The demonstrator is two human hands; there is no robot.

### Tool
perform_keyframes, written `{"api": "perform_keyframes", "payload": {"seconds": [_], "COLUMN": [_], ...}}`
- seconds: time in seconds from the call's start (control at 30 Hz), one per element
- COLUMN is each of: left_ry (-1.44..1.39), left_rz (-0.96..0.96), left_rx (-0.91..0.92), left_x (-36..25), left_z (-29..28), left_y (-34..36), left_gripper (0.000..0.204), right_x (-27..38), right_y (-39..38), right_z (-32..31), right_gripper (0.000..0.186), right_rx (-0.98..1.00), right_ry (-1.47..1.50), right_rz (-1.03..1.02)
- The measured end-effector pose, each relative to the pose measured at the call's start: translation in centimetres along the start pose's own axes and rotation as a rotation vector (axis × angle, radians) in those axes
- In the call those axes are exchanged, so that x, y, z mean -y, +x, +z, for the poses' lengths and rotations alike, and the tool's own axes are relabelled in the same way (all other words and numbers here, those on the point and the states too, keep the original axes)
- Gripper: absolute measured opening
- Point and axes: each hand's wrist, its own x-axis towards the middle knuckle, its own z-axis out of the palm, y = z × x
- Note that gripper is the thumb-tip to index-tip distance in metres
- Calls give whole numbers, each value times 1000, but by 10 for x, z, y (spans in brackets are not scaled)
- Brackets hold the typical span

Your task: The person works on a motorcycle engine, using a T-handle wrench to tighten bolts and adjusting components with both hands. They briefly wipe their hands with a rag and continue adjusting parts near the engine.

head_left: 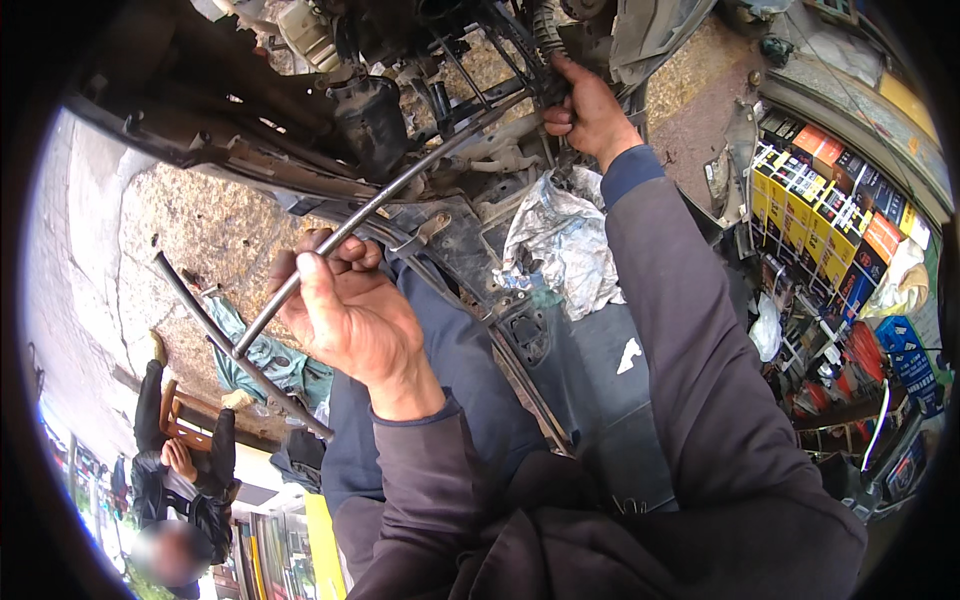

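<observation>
My left hand (350, 310) is closed around the shaft of a long metal T-handle wrench (395, 190), its thumb lying along the rod. The crossbar (200, 310) sticks out beyond this hand at the lower left. From there the shaft slants up and right into the dark engine bay parts (480, 60). My right hand (595, 110) is at the wrench's far end, fingers curled in beside a ribbed hose (546, 28). What those fingers grip is hidden. A crumpled, stained white rag (570, 240) lies just below my right hand.
A black cylindrical part (368, 120) and the bumper edge (250, 165) border the wrench. A dark panel (590, 380) extends under my right arm. Stacked boxes (810, 200) and tools stand at right. At left, a person (190, 480) sits near a teal cloth (270, 365).
</observation>
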Motion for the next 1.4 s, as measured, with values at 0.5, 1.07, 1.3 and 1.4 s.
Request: {"api": "perform_keyframes", "payload": {"seconds": [0.5, 1.07, 1.3, 1.4], "left_ry": [92, 203, 215, 267], "left_rz": [34, -4, -249, -466], "left_rx": [-13, 68, -117, -271], "left_x": [5, -1, -3, 3], "left_z": [-6, -9, -40, -61], "left_y": [-2, 7, 2, -9], "left_gripper": [15, 13, 17, 18], "right_x": [-3, -7, -36, -52], "right_y": [5, 8, -32, -63], "right_z": [-1, -6, -13, -31], "right_gripper": [23, 24, 22, 21], "right_rx": [13, 17, -66, -82], "right_ry": [15, 51, 37, 75], "right_rz": [-2, -14, -77, -85]}}
